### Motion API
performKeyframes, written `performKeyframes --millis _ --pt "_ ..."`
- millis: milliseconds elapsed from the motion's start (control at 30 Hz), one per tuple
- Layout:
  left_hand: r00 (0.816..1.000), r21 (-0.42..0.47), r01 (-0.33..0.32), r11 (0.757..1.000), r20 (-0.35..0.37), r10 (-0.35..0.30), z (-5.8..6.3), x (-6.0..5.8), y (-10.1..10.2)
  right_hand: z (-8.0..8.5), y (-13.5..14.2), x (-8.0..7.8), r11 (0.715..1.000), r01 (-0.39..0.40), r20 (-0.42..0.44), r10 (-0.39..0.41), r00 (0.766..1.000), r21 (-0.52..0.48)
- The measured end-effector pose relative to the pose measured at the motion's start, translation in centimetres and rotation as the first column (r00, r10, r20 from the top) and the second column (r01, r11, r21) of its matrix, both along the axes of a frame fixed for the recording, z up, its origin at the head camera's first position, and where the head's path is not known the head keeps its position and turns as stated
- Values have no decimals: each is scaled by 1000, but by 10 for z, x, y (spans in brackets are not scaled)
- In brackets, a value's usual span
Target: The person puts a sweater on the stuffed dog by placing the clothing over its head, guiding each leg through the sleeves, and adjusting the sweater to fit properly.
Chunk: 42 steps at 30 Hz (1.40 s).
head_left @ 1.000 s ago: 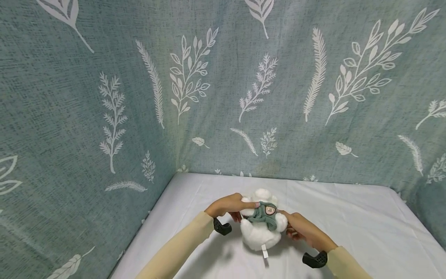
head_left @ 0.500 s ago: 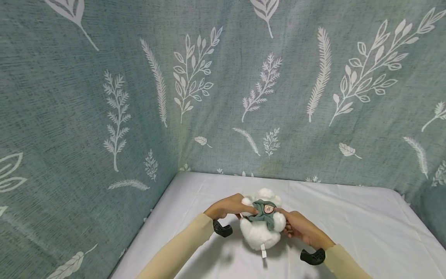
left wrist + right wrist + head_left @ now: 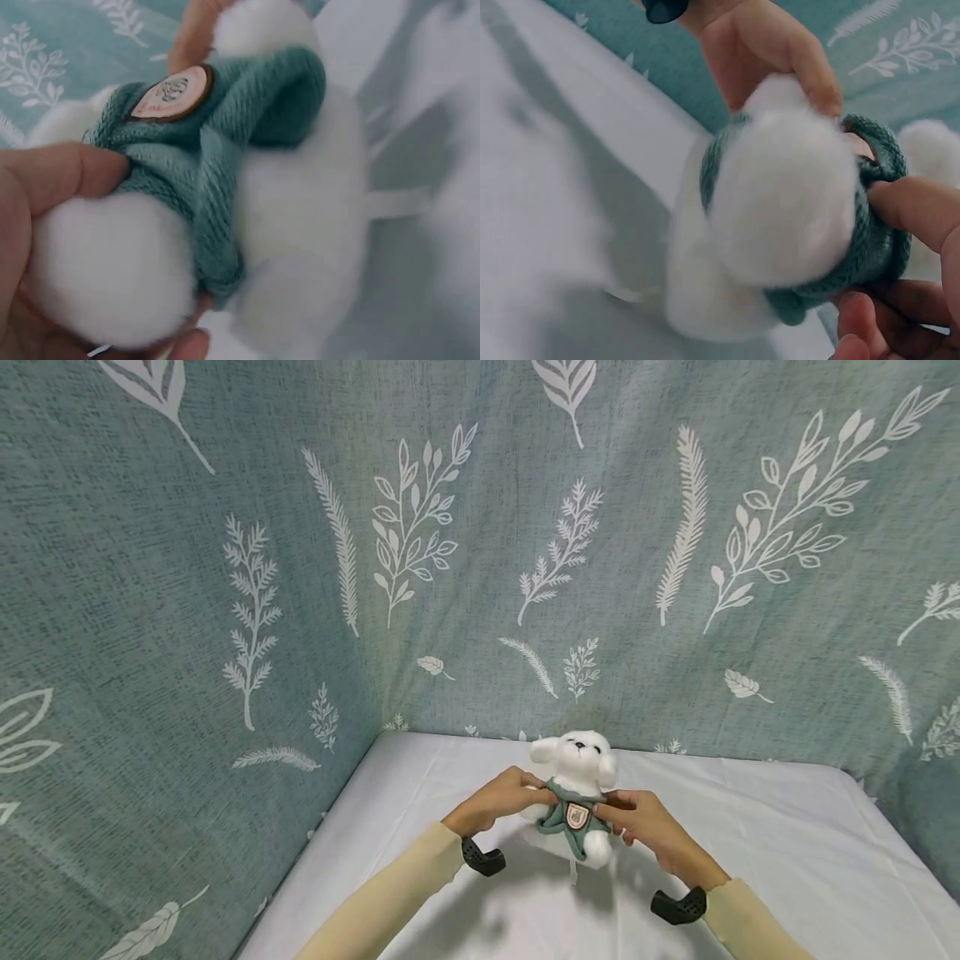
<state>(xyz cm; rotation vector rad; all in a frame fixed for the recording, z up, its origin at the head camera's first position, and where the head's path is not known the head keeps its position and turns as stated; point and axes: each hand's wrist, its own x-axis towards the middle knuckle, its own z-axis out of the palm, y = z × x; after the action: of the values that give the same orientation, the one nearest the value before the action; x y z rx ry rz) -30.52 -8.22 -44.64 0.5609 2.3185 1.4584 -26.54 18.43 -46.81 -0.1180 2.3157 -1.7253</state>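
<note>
A white plush dog (image 3: 577,764) in a green knit vest (image 3: 558,818) is held up over the white table, head up and face toward the head camera. On the vest's chest sits a pale shield-shaped patch (image 3: 577,816). My left hand (image 3: 502,797) grips the toy's side, thumb on the vest beside one white paw (image 3: 112,270). From the other side my right hand (image 3: 648,827) pinches the vest, its thumb (image 3: 919,210) pressing near the patch. Fingers of both hands are partly hidden behind the toy. A white tag (image 3: 397,204) hangs below the body.
The white cloth-covered table (image 3: 750,835) spreads around the toy. Blue-green curtain (image 3: 637,610) with white leaf prints rises behind and at the left. Black wrist devices (image 3: 678,906) sit on both wrists.
The plush dog has tilted upright and lifted, so its face now shows above the vest. Both hands moved with it, the right fingers shifting up onto the vest.
</note>
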Motion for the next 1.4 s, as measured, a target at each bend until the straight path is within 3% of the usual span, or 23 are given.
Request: performKeyframes --millis 133,333,600,1000,1267,1400 --pt "999 72 -12 997 -32 14 -6 2 1 0 -1 1 999 19 -89 -15 996 43" --pt "999 144 -35 989 -21 39 -18 3 2 -7 -5 2 989 79 -212 -52 976 125" --pt "998 118 -62 991 -24 65 -19 3 4 -8 -8 3 976 129 -285 -75 956 177" --pt "995 121 -63 991 -75 72 -28 2 3 -17 -10 4 932 222 -421 -85 903 288" --pt "994 163 -61 985 -83 76 -40 5 1 -29 -13 11 928 216 -474 -49 879 304" --pt "994 168 -39 985 -98 56 -42 7 1 -31 -12 12 935 171 -495 6 869 311"
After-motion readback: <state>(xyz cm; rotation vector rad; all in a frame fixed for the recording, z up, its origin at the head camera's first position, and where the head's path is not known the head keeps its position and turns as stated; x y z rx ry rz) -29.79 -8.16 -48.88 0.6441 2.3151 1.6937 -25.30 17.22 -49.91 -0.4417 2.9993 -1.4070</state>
